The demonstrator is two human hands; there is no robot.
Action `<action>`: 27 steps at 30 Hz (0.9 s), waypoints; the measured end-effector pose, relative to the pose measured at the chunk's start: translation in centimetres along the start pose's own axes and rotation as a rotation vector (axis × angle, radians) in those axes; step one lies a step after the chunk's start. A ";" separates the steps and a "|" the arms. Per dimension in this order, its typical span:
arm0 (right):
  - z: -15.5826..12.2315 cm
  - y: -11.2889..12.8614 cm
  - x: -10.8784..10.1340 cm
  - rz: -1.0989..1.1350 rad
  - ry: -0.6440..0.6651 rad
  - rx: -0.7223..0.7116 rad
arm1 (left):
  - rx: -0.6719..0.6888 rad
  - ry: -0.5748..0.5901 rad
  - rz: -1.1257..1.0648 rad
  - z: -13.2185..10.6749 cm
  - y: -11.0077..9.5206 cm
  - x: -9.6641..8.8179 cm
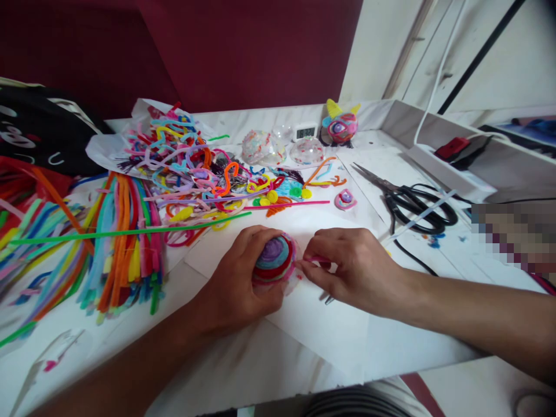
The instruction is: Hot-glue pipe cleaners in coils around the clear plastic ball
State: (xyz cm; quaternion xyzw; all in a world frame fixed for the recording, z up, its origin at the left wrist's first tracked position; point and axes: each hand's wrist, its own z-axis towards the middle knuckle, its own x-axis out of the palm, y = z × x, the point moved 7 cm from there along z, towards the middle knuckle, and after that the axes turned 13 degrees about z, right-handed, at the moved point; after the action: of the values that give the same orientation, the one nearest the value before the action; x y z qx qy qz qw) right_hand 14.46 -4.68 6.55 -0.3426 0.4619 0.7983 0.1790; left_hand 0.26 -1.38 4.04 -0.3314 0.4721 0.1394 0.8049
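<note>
My left hand (243, 278) is wrapped round a ball coated in coiled pipe cleaners (274, 259), with purple, light blue, red and pink rings showing. Close beside it, my right hand (347, 263) pinches a short pink pipe cleaner (320, 262) at the ball's right edge. A small metallic tip (329, 300) pokes out beneath the right hand; the rest of that item is hidden. Behind the hands lies a small pink, blue and purple coiled piece (346, 199) on white paper (313, 336).
Loose pipe cleaners (186, 168) are heaped at the back, with a bundle (125, 243) at left. Black-handled scissors (417, 208) lie right, near a power strip (452, 174). Clear plastic half-shells (306, 152), a digital timer (305, 132) and a finished-looking eared ball (341, 126) stand behind.
</note>
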 end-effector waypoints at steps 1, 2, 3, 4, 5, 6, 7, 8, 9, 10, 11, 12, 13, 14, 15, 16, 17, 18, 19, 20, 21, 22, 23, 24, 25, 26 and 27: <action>0.0 0.0 0.0 -0.004 -0.002 -0.003 | -0.003 -0.003 0.005 0.0 0.0 0.0; 0.0 0.1 0.0 -0.006 -0.003 -0.003 | -0.006 -0.007 0.012 0.0 0.0 0.0; 0.0 0.1 0.0 -0.005 -0.003 -0.002 | -0.009 -0.010 0.019 0.0 0.0 0.0; 0.0 0.1 0.1 -0.001 -0.001 0.000 | -0.012 -0.013 0.026 -0.1 0.1 0.0; 0.0 0.1 0.1 0.002 0.002 0.001 | -0.014 -0.014 0.032 -0.1 0.1 0.1; 0.0 0.1 0.1 0.005 0.004 0.006 | -0.018 -0.015 0.035 -0.1 0.1 0.1; 0.0 0.0 0.1 0.010 0.006 0.010 | -0.021 -0.015 0.037 -0.2 0.2 0.1; 0.0 0.0 0.1 0.019 0.009 0.019 | -0.024 -0.016 0.039 -0.2 0.2 0.1; 0.0 -0.2 0.1 0.032 0.013 0.033 | -0.024 -0.017 0.042 -0.2 0.2 0.1; 0.1 -0.3 0.1 0.048 0.020 0.056 | -0.023 -0.018 0.045 -0.2 0.2 0.1; 0.1 -0.5 0.1 0.068 0.032 0.083 | -0.024 -0.018 0.049 -0.2 0.1 0.1; 0.2 -0.7 0.1 0.090 0.049 0.111 | -0.026 -0.018 0.051 -0.2 0.1 0.1; 0.2 -0.9 0.1 0.110 0.066 0.139 | -0.030 -0.018 0.051 -0.2 0.1 0.1; 0.3 -1.0 0.1 0.126 0.080 0.166 | -0.036 -0.020 0.049 -0.2 0.1 0.1; 0.4 -1.2 0.0 0.137 0.089 0.188 | -0.040 -0.023 0.046 -0.2 0.1 0.0; 0.5 -1.3 -0.1 0.143 0.092 0.205 | -0.044 -0.027 0.042 -0.1 0.1 0.0; 0.6 -1.5 -0.2 0.144 0.091 0.216 | -0.044 -0.030 0.040 -0.1 0.1 -0.1; 0.7 -1.6 -0.3 0.141 0.086 0.224 | -0.045 -0.032 0.042 -0.1 0.1 -0.1; 0.8 -1.8 -0.4 0.136 0.080 0.225 | -0.047 -0.032 0.044 -0.1 0.2 -0.1; 0.8 -1.9 -0.4 0.131 0.075 0.222 | -0.049 -0.030 0.046 -0.1 0.2 -0.1; 0.9 -2.0 -0.4 0.127 0.071 0.217 | -0.052 -0.029 0.046 -0.1 0.3 -0.1; 1.0 -2.1 -0.4 0.124 0.066 0.210 | -0.054 -0.028 0.044 -0.1 0.3 -0.2; 1.0 -2.2 -0.4 0.121 0.063 0.203 | -0.055 -0.031 0.041 -0.1 0.4 -0.2; 1.1 -2.3 -0.4 0.118 0.060 0.197 | -0.056 -0.029 0.037 -0.1 0.4 -0.2; 1.1 -2.3 -0.4 0.113 0.057 0.192 | -0.055 -0.027 0.035 0.0 0.4 -0.3; 1.1 -2.4 -0.4 0.108 0.053 0.191 | -0.056 -0.024 0.037 0.0 0.4 -0.3; 1.2 -2.5 -0.4 0.103 0.050 0.188 | -0.057 -0.020 0.039 0.1 0.4 -0.3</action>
State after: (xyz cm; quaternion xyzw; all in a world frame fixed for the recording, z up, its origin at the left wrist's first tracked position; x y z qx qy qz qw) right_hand 15.77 -2.39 5.69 -0.3197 0.5561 0.7508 0.1578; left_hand -0.06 -0.99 4.15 -0.3433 0.4664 0.1718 0.7970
